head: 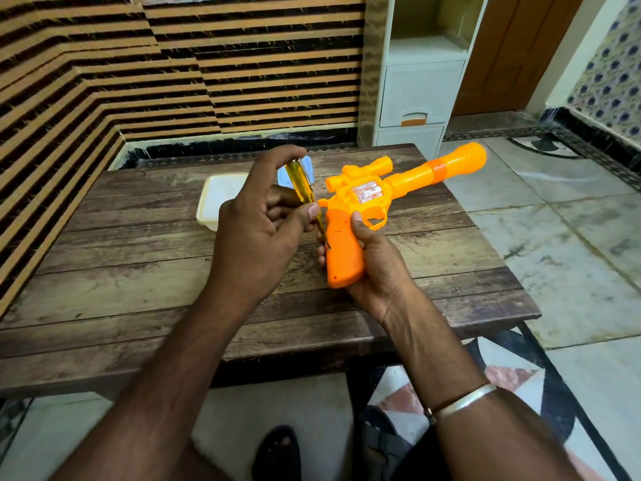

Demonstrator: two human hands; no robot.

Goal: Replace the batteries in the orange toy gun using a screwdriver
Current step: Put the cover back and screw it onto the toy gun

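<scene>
The orange toy gun (pixel 350 203) is held above the wooden table (pixel 138 272), barrel pointing up and to the right. My right hand (pixel 378 269) grips its handle from below and behind, thumb near the trigger guard. My left hand (pixel 256 234) pinches a screwdriver (pixel 303 189) with a clear yellow handle, forefinger on top of the handle's end. The screwdriver's thin tip touches the left edge of the gun's grip.
A white plastic box (pixel 216 199) lies on the table behind my left hand, with a pale blue lid (pixel 308 168) beside it. A white drawer unit (pixel 416 95) stands past the table's far right corner. My sandalled feet show on the tiled floor below.
</scene>
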